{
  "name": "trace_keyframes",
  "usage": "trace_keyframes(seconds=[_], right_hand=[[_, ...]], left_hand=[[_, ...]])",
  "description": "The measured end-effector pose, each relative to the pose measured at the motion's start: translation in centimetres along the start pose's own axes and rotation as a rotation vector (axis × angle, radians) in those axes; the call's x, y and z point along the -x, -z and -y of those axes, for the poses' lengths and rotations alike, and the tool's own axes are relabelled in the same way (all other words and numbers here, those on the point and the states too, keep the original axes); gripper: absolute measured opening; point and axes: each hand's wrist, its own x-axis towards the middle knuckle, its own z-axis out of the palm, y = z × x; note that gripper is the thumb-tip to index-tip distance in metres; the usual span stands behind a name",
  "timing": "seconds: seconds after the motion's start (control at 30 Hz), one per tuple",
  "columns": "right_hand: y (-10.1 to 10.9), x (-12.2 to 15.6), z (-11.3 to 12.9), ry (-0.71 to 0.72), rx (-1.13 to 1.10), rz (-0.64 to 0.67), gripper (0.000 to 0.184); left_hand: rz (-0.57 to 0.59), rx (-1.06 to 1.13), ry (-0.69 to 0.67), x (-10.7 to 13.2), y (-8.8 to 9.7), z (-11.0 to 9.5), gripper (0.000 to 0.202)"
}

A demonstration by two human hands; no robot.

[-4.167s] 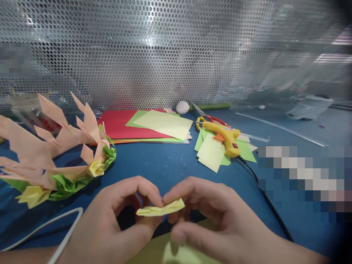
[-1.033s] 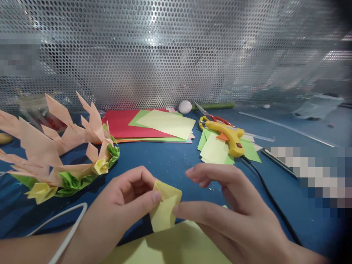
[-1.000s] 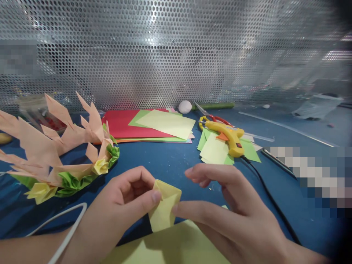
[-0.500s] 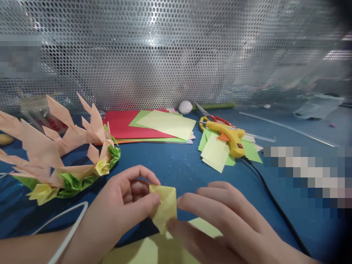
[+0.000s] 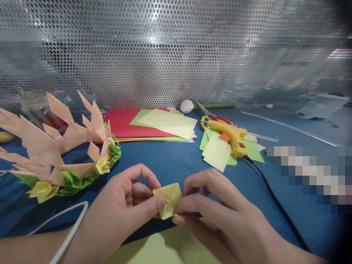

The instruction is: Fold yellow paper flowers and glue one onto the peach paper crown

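Note:
Between my hands is a small folded piece of yellow paper (image 5: 171, 196), held up above the table. My left hand (image 5: 121, 205) pinches its left side, thumb in front and index finger behind. At the lower right edge, the thumb and fingers of my right hand (image 5: 222, 212) close on the same paper. Below them lies a larger yellow sheet (image 5: 154, 247), partly covered by my right hand. To the left stands a folded-paper wreath (image 5: 79, 143) of peach spikes, with green leaves (image 5: 74, 183) and yellow paper flowers (image 5: 44, 191).
A stack of coloured paper (image 5: 123, 124) lies at the back. On the right, a yellow glue gun (image 5: 233, 135) rests on small paper squares (image 5: 217, 150), its black cord (image 5: 271, 187) running forward. Scissors (image 5: 206, 112) and a white ball (image 5: 186, 106) are near the perforated metal panel (image 5: 165, 55).
The folded yellow paper has tilted, its top right corner rising. My right fingers have come in onto its lower right edge, and the right hand is more curled.

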Motion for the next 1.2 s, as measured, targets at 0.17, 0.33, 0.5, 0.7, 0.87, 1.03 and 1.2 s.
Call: trace_keyframes(seconds=[0.17,0.33,0.5,0.7,0.87,1.03,1.2], right_hand=[[-0.3,0.3,-0.1,-0.077,-0.088,0.035,0.014],[-0.6,0.5,0.2,-0.104,-0.238,0.100,0.017],[-0.7,0.4,0.1,-0.165,-0.279,0.107,0.016],[-0.8,-0.1,0.0,-0.217,-0.369,0.071,0.018],[-0.5,0.0,0.2,-0.328,-0.344,0.109,0.014],[0.1,0.2,-0.1,-0.200,-0.373,0.088,0.014],[0.1,0.3,0.0,-0.120,-0.379,0.073,0.012]], left_hand=[[0.026,-0.036,0.031,0.1,-0.5,-0.3,0.015],[0.039,-0.076,0.054,0.1,-0.8,-0.4,0.015],[0.031,-0.112,0.081,0.4,-0.7,-0.2,0.014],[0.065,-0.135,0.054,0.0,-0.5,-0.5,0.013],[0.058,-0.161,0.061,-0.1,-0.7,-0.8,0.018],[0.081,-0.122,0.070,0.2,-0.6,-0.6,0.028],[0.131,-0.149,0.106,0.1,-0.5,-0.7,0.020]])
